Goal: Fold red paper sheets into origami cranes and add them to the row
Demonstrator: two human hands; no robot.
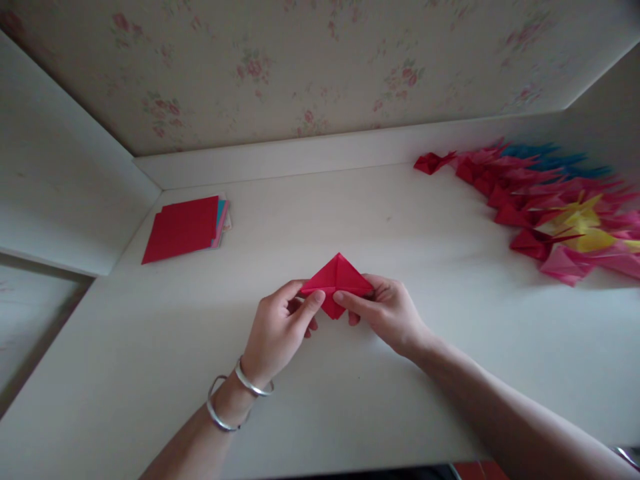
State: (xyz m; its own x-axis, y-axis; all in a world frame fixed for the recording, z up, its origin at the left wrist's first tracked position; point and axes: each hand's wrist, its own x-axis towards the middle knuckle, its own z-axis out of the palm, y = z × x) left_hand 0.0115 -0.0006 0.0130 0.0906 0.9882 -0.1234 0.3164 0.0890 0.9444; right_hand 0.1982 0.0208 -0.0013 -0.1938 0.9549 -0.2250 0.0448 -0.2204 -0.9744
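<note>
A folded red paper piece, diamond-shaped with a centre crease, is held just above the white table. My left hand pinches its left corner between thumb and fingers; two silver bangles ring that wrist. My right hand pinches the right corner and lower edge. Both hands are closed on the paper.
A stack of square paper sheets, red on top with blue and pink edges, lies at the back left. A heap of folded paper figures in red, pink, yellow and blue sits at the back right. Floral wallpaper rises behind the table.
</note>
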